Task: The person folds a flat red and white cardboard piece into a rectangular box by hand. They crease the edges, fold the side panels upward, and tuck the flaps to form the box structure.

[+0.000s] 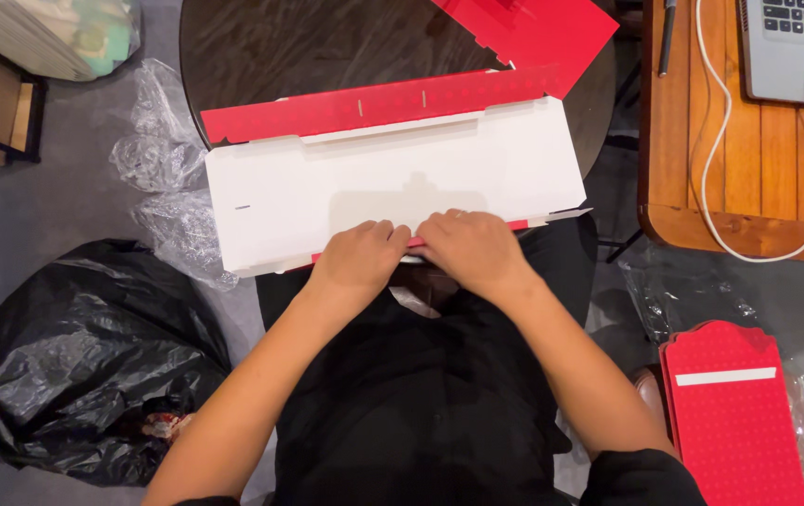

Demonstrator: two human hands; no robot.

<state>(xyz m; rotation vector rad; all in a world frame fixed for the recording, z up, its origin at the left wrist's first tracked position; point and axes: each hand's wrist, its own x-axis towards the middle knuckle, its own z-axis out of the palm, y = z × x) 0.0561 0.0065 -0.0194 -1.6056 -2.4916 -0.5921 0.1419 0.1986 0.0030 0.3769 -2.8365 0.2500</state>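
A flat cardboard box blank (392, 178), white inside and red outside, lies across a dark round table (308, 42). Both hands press on its near edge. My left hand (358, 258) and my right hand (469, 248) sit side by side, fingers curled over a red flap folded along that edge. The flap is mostly hidden under the knuckles. A red strip of the blank (374, 105) runs along the far side, and a larger red panel (538, 33) sticks out at the far right.
A full black rubbish bag (83, 361) sits on the floor at left, with crumpled clear plastic wrap (163, 150) above it. A wooden table (739, 141) at right carries a laptop (795, 47) and a white cable. More red cardboard pieces (734, 412) lie at lower right.
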